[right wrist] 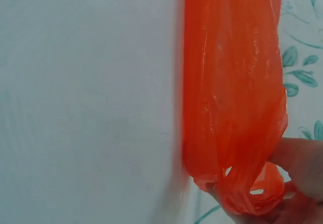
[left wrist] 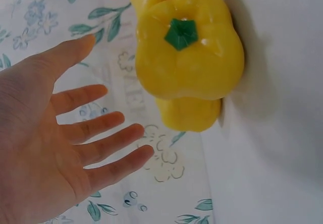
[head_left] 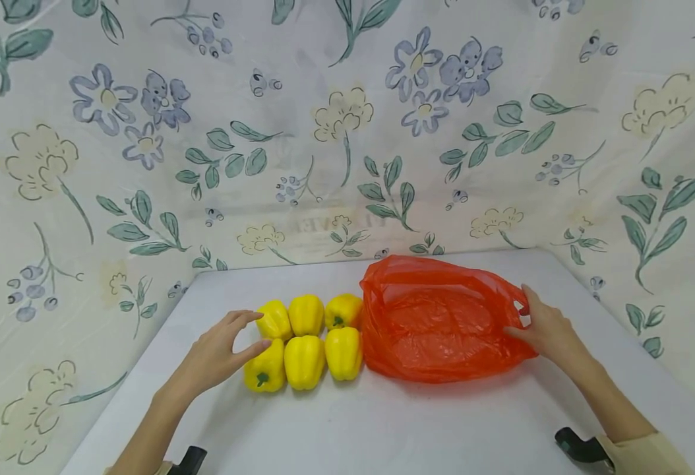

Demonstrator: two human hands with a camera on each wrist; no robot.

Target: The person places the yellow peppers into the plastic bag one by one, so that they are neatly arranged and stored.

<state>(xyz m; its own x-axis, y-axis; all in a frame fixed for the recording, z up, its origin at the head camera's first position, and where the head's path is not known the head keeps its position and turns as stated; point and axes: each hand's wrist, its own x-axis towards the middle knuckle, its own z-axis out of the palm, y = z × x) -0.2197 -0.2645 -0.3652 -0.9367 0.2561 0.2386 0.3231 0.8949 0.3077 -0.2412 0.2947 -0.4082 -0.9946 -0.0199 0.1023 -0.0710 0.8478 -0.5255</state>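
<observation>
Several yellow bell peppers (head_left: 304,354) with green stems sit in two rows of the same length on the white table. My left hand (head_left: 212,353) is at the left end of the rows, thumb and fingers spread apart, holding nothing. In the left wrist view its straight fingers stand apart from the nearest bell pepper (left wrist: 189,62). To the right of the peppers a red plastic bag (head_left: 436,330) lies with its mouth spread wide. My right hand (head_left: 552,330) grips the bag's right edge by the handle; in the right wrist view the plastic (right wrist: 232,82) bunches at the fingers, which it partly covers.
The white table (head_left: 347,429) runs back to a floral cloth (head_left: 347,165) that hangs behind it and at both sides. A dark strap piece (head_left: 579,445) sits at my right wrist, and another (head_left: 190,460) at my left wrist.
</observation>
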